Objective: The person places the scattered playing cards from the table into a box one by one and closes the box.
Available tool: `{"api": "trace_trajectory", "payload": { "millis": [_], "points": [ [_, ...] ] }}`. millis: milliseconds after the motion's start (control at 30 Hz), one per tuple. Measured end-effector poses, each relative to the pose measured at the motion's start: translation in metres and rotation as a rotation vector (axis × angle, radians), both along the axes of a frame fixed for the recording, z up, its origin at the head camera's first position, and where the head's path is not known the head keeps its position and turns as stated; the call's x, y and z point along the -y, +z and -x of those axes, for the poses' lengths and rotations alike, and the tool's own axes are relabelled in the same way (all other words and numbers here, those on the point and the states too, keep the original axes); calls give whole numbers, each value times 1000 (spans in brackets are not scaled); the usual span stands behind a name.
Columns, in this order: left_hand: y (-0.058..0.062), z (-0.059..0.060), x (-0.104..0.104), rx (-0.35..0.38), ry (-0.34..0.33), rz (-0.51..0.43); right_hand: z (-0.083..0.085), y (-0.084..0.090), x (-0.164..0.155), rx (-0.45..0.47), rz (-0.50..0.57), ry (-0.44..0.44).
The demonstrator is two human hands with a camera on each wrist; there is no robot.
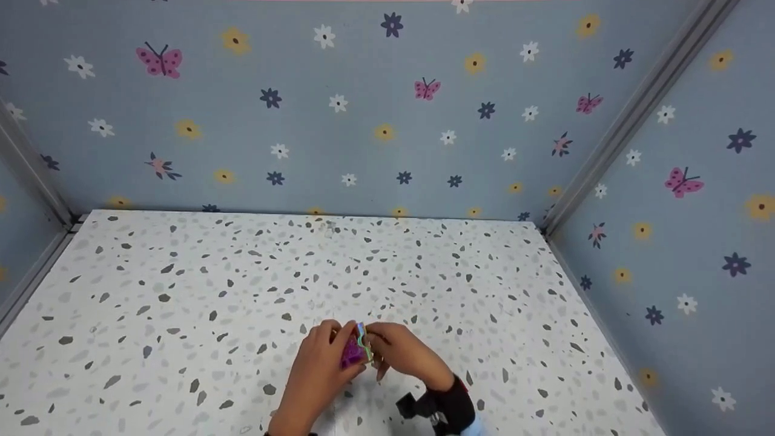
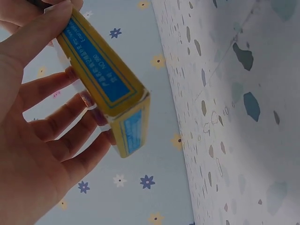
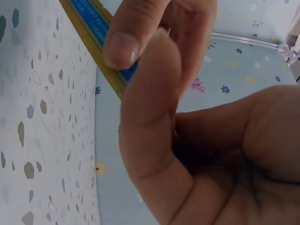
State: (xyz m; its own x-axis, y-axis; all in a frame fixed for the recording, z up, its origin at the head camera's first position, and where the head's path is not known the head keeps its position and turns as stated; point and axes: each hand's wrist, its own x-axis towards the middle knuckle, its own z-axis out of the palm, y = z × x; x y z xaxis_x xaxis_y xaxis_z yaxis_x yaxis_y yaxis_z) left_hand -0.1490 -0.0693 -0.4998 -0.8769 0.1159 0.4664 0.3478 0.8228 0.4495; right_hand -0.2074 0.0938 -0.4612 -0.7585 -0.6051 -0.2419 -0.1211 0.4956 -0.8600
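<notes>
A small flat box (image 1: 353,351), purple with an iridescent notched edge in the head view, is held up above the speckled table. Its narrow sides are yellow and blue with printed text, as the left wrist view shows on the box (image 2: 105,70). My left hand (image 1: 321,363) grips it, thumb on one narrow side and fingers along the opposite one. At the notched end, my right hand (image 1: 405,354) has its fingers curled against the box. In the right wrist view the bent right finger (image 3: 150,112) covers the box's end (image 3: 93,33), so the exact contact is hidden.
The white speckled table (image 1: 242,290) spreads around both hands. Blue panels with flowers and butterflies (image 1: 363,79) stand behind and at both sides, joined by grey metal posts (image 1: 636,115). A black wrist mount (image 1: 448,409) sits on the right forearm.
</notes>
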Motion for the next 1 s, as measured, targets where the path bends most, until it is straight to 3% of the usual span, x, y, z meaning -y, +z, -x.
{"api": "trace_trajectory", "payload": {
  "millis": [100, 300, 567, 833, 1000],
  "points": [
    [1, 0, 0, 9, -8, -7, 4, -2, -4, 10, 19, 10],
    [1, 1, -2, 31, -21, -11, 10, -6, -8, -82, 10, 14],
    [0, 1, -3, 51, -19, -18, 8, -7, -6, 29, 55, -32],
    [-3, 1, -8, -9, -3, 24, 11, -10, -6, 63, 55, -68],
    [-5, 1, -9, 40, -26, -1, 19, -16, -12, 72, 36, -69]
  ]
}}
